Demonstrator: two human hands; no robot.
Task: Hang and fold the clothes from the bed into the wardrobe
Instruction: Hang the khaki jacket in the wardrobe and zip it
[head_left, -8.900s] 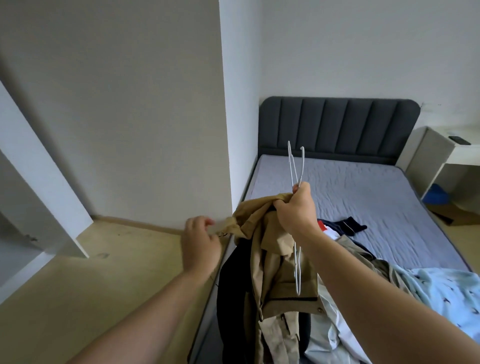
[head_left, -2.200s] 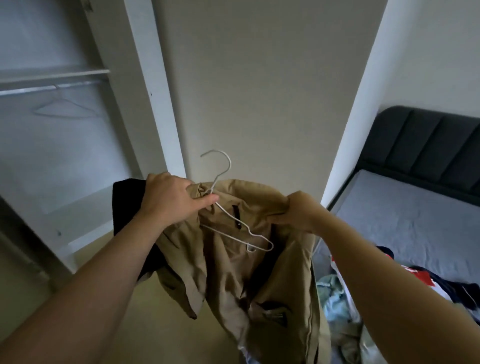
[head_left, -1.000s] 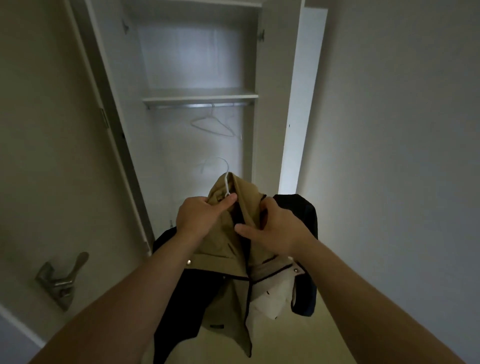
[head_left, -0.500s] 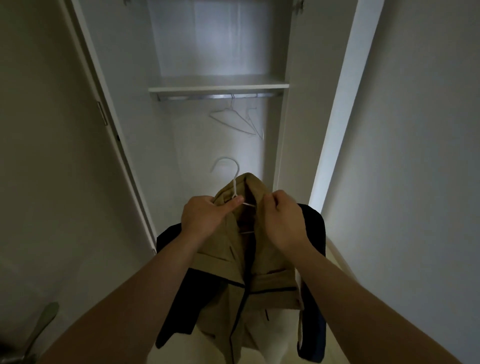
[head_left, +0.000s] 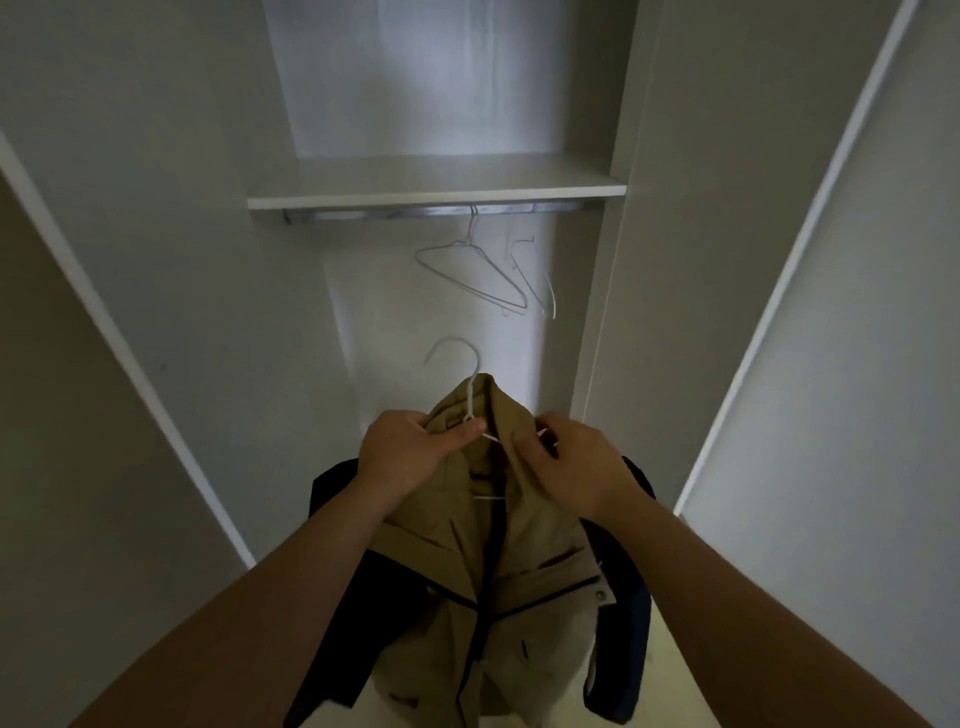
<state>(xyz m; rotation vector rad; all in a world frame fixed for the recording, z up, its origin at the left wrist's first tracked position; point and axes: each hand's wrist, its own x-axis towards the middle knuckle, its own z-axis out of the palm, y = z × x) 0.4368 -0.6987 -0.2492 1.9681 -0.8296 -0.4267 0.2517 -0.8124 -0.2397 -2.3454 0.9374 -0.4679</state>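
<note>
The tan jacket (head_left: 498, 545) hangs at lower centre on a white hanger (head_left: 470, 395); the left hand (head_left: 410, 457) pinches its neck, the right hand (head_left: 566, 467) grips the collar; the hook points up toward the rail (head_left: 363, 214) directly above, left hand nearer.

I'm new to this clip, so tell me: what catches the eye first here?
Dead centre, a tan jacket hangs on a white hanger, the left hand pinching the hanger's neck, the right hand gripping the collar. Above, two bare wire hangers dangle from the metal rail under the wardrobe shelf.
</note>
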